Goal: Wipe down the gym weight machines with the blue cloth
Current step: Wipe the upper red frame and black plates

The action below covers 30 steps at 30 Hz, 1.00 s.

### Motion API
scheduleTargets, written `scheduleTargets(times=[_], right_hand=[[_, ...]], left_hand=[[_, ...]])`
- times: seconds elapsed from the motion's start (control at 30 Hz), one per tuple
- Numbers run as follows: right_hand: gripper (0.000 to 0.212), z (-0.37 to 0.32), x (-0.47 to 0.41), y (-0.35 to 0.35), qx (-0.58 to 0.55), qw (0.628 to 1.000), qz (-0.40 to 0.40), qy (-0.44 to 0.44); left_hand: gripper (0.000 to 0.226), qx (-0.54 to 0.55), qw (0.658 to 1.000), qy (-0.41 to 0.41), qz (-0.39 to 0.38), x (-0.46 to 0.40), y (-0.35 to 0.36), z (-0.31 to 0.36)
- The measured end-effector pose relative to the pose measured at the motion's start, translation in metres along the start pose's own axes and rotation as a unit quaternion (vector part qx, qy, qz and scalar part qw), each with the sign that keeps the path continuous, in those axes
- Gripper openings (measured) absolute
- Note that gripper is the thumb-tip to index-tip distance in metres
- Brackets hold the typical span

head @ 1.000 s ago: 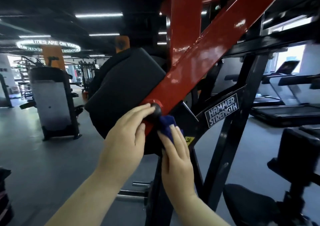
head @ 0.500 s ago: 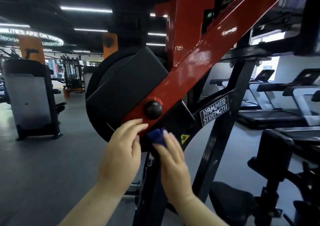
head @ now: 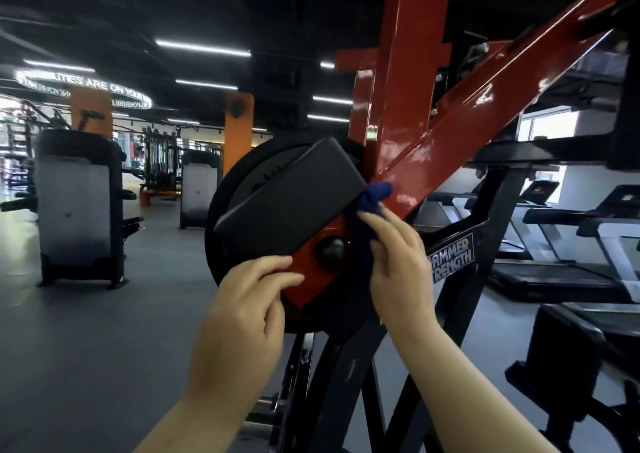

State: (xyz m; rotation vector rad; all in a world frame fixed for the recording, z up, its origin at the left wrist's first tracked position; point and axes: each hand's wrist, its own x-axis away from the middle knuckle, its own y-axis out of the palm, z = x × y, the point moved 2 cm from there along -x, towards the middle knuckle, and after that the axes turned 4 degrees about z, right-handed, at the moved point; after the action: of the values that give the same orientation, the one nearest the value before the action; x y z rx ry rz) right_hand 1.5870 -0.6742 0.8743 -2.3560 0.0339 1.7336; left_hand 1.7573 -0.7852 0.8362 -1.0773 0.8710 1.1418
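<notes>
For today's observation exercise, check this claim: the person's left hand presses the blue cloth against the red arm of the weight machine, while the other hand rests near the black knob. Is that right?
Not quite. The head view shows the right hand pressing the blue cloth against the red arm of the weight machine; it is the left hand that rests near the black knob.

Treadmills at right, orange pillar and ceiling light strips behind.

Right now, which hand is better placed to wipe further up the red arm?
Right. The right hand already presses the blue cloth against the red arm; the left hand holds no cloth.
</notes>
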Motion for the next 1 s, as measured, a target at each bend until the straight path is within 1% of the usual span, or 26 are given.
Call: scheduleTargets(times=[0.07,0.1,0.17,0.23,0.3,0.33,0.37,0.43,0.47,0.5,0.57,0.6,0.63,0.67,0.77,0.8,0.83,0.9,0.93,0.97,1.0], right_hand=[[0.048,-0.014,-0.023,-0.006,-0.046,0.997,0.033,0.046],[0.050,-0.022,-0.029,-0.004,-0.077,0.994,0.041,0.060],[0.052,-0.036,-0.032,0.003,-0.153,0.980,0.062,0.107],[0.046,-0.041,-0.027,0.005,-0.213,0.955,0.126,0.162],[0.044,-0.046,-0.027,0.000,-0.237,0.936,0.202,0.164],[0.046,-0.048,-0.031,-0.003,-0.239,0.936,0.215,0.144],[0.050,-0.051,-0.037,-0.001,-0.231,0.945,0.200,0.115],[0.057,-0.066,-0.041,0.017,-0.169,0.979,0.100,0.051],[0.058,-0.075,-0.033,0.030,-0.127,0.990,0.052,0.023],[0.054,-0.084,-0.020,0.043,-0.089,0.996,0.024,-0.011],[0.039,-0.096,0.008,0.059,-0.046,0.993,-0.005,-0.108],[0.036,-0.096,0.016,0.061,-0.037,0.988,-0.014,-0.152],[0.036,-0.092,0.014,0.059,-0.035,0.984,-0.010,-0.174],[0.038,-0.085,0.006,0.056,-0.036,0.986,0.007,-0.166],[0.056,-0.083,-0.018,0.050,-0.055,0.997,0.047,-0.028],[0.056,-0.090,-0.016,0.054,-0.065,0.997,0.048,-0.016],[0.050,-0.099,-0.008,0.058,-0.069,0.996,0.042,-0.035],[0.032,-0.110,0.021,0.067,-0.061,0.988,0.016,-0.138],[0.033,-0.110,0.032,0.066,-0.058,0.982,-0.003,-0.179],[0.034,-0.104,0.034,0.061,-0.060,0.978,-0.022,-0.197],[0.033,-0.094,0.027,0.052,-0.070,0.979,-0.018,-0.189]], left_hand=[[0.036,-0.058,0.996,0.051,0.044,-0.015,-0.007,0.004],[0.039,-0.088,0.993,0.056,0.058,-0.024,-0.011,0.005],[0.049,-0.126,0.990,0.028,0.053,-0.037,-0.016,0.003],[0.062,-0.141,0.990,-0.014,0.024,-0.039,-0.016,-0.004],[0.072,-0.134,0.990,-0.044,0.006,-0.034,-0.016,-0.012],[0.074,-0.125,0.991,-0.053,0.001,-0.032,-0.015,-0.016],[0.073,-0.113,0.992,-0.059,-0.003,-0.030,-0.014,-0.018],[0.067,-0.077,0.994,-0.074,-0.003,-0.032,-0.014,-0.020],[0.063,-0.057,0.994,-0.089,0.003,-0.034,-0.016,-0.020],[0.059,-0.039,0.994,-0.103,0.012,-0.036,-0.019,-0.021],[0.054,-0.018,0.992,-0.118,0.030,-0.041,-0.023,-0.022],[0.053,-0.015,0.992,-0.119,0.035,-0.043,-0.026,-0.022],[0.052,-0.020,0.992,-0.117,0.037,-0.045,-0.028,-0.022],[0.051,-0.028,0.992,-0.115,0.036,-0.047,-0.030,-0.023],[0.047,-0.042,0.991,-0.120,0.030,-0.049,-0.030,-0.025],[0.045,-0.042,0.991,-0.120,0.032,-0.049,-0.030,-0.025],[0.043,-0.040,0.991,-0.119,0.034,-0.048,-0.029,-0.027],[0.037,-0.030,0.990,-0.131,0.040,-0.046,-0.028,-0.030],[0.036,-0.020,0.989,-0.141,0.040,-0.044,-0.028,-0.031],[0.038,-0.013,0.989,-0.143,0.037,-0.043,-0.028,-0.032],[0.044,-0.015,0.991,-0.132,0.032,-0.041,-0.028,-0.031]])
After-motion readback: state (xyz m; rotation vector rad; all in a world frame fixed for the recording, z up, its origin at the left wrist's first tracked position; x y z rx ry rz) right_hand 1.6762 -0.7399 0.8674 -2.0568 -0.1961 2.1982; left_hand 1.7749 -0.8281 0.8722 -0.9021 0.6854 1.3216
